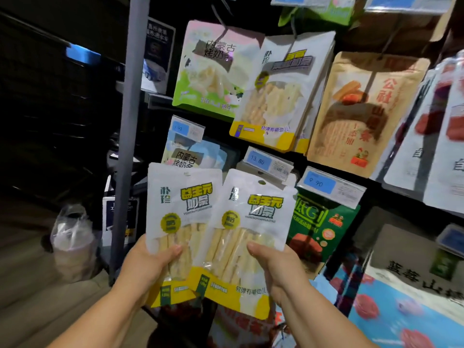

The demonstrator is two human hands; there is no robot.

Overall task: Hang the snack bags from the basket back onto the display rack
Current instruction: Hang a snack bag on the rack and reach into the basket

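Observation:
I hold up two matching white-and-yellow snack bags in front of the display rack. My left hand grips the left bag by its lower left side, thumb on the front. My right hand grips the right bag at its lower right side; this bag overlaps the left one. Each bag has a hang hole at its top. The same kind of bags hang on a hook in the row above. The basket is not in view.
A grey upright post bounds the rack on the left. Other bags hang around: green-and-white, brown, green. Blue price tags stick out on hook ends. A plastic sack sits on the floor at left.

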